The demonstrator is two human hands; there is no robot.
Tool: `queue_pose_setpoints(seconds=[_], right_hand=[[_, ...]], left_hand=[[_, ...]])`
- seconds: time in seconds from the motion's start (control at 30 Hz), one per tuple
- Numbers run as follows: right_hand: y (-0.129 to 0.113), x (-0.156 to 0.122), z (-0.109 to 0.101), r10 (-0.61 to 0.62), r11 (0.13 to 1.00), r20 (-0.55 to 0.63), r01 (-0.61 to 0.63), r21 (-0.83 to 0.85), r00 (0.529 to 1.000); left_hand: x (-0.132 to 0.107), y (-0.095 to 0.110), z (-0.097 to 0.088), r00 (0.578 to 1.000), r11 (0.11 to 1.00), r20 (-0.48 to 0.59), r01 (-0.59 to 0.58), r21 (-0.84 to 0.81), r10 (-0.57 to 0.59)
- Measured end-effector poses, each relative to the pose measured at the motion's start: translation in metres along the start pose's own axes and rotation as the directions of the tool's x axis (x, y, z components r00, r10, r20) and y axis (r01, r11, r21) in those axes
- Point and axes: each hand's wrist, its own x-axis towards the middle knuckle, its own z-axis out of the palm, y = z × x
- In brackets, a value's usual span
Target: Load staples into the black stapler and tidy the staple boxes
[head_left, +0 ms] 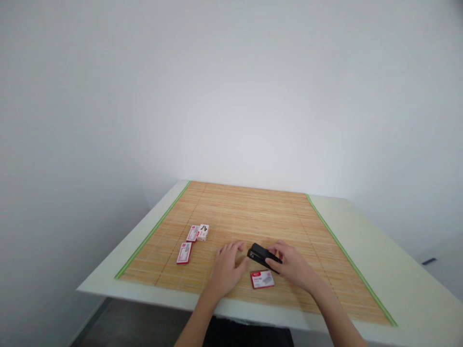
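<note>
A black stapler (261, 254) lies slanted over the bamboo mat, its far end pointing left. My right hand (289, 262) grips its right end between thumb and fingers. My left hand (228, 267) rests on the mat just left of the stapler, fingers apart and holding nothing; its thumb tip comes close to the stapler's left end, and I cannot tell whether they touch. Just in front of the stapler, a red and white staple box (262, 279) lies flat on the mat.
Left of my hands lie a red and white box (184, 253), another like it (192, 233) and a small white box (203, 232) against that one. The green-edged bamboo mat (249, 207) covers the middle of a white table (361, 231). A white wall (246, 96) stands behind.
</note>
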Motion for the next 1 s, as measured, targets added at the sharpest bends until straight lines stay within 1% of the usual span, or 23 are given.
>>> queue_pose_setpoints(seconds=[0.1, 0.2, 0.3, 0.37, 0.43, 0.47, 0.5, 0.57, 0.63, 0.67, 0.7, 0.73, 0.8, 0.87, 0.93, 1.0], right_hand=[[0.019, -0.012, 0.013, 0.103, 0.992, -0.091, -0.095, 0.083, 0.991], [0.029, -0.025, 0.031, 0.21, 0.971, -0.192, -0.182, 0.155, 0.959], [0.03, -0.031, 0.046, 0.281, 0.957, -0.307, -0.243, 0.155, 0.909], [0.029, -0.032, 0.051, 0.292, 0.956, -0.343, -0.259, 0.138, 0.893], [0.027, -0.031, 0.052, 0.294, 0.955, -0.358, -0.265, 0.13, 0.886], [0.026, -0.031, 0.052, 0.295, 0.955, -0.364, -0.266, 0.13, 0.883], [0.026, -0.031, 0.052, 0.294, 0.955, -0.367, -0.264, 0.132, 0.882], [0.025, -0.031, 0.051, 0.294, 0.956, -0.365, -0.261, 0.137, 0.883], [0.025, -0.032, 0.05, 0.297, 0.954, -0.355, -0.261, 0.148, 0.886], [0.026, -0.032, 0.05, 0.301, 0.952, -0.347, -0.261, 0.158, 0.888], [0.026, -0.032, 0.05, 0.304, 0.95, -0.339, -0.259, 0.173, 0.89], [0.026, -0.032, 0.049, 0.305, 0.948, -0.33, -0.253, 0.191, 0.893], [0.027, -0.033, 0.049, 0.299, 0.946, -0.315, -0.235, 0.225, 0.901], [0.026, -0.035, 0.05, 0.29, 0.945, -0.306, -0.221, 0.242, 0.907], [0.023, -0.037, 0.052, 0.29, 0.944, -0.3, -0.222, 0.243, 0.909], [0.018, -0.038, 0.055, 0.295, 0.943, -0.288, -0.229, 0.241, 0.911]], left_hand=[[-0.001, 0.002, -0.002, 0.999, 1.0, 0.031, -0.014, -0.016, 0.015], [-0.005, 0.011, -0.005, 0.989, 0.996, 0.119, -0.081, -0.031, 0.084], [-0.01, 0.026, -0.005, 0.96, 0.982, 0.21, -0.188, -0.007, 0.185], [-0.012, 0.037, 0.0, 0.936, 0.966, 0.254, -0.256, 0.023, 0.242], [-0.012, 0.044, 0.007, 0.924, 0.955, 0.28, -0.29, 0.065, 0.261], [-0.011, 0.045, 0.01, 0.928, 0.954, 0.278, -0.284, 0.095, 0.249], [-0.01, 0.045, 0.012, 0.941, 0.957, 0.259, -0.259, 0.131, 0.219], [-0.007, 0.042, 0.014, 0.978, 0.967, 0.176, -0.15, 0.208, 0.114], [-0.005, 0.035, 0.008, 0.996, 0.97, 0.084, -0.023, 0.244, 0.003], [-0.005, 0.031, 0.003, 0.997, 0.971, 0.071, 0.016, 0.239, -0.034], [-0.005, 0.027, -0.003, 0.995, 0.975, 0.089, 0.033, 0.221, -0.054], [-0.006, 0.024, -0.01, 0.99, 0.98, 0.131, 0.034, 0.195, -0.06], [-0.006, 0.018, -0.023, 0.971, 0.99, 0.235, 0.018, 0.138, -0.05], [-0.006, 0.016, -0.032, 0.954, 0.995, 0.297, 0.011, 0.095, -0.039], [-0.005, 0.016, -0.033, 0.955, 0.997, 0.295, 0.013, 0.075, -0.034], [-0.003, 0.017, -0.028, 0.964, 0.998, 0.263, 0.006, 0.065, -0.023]])
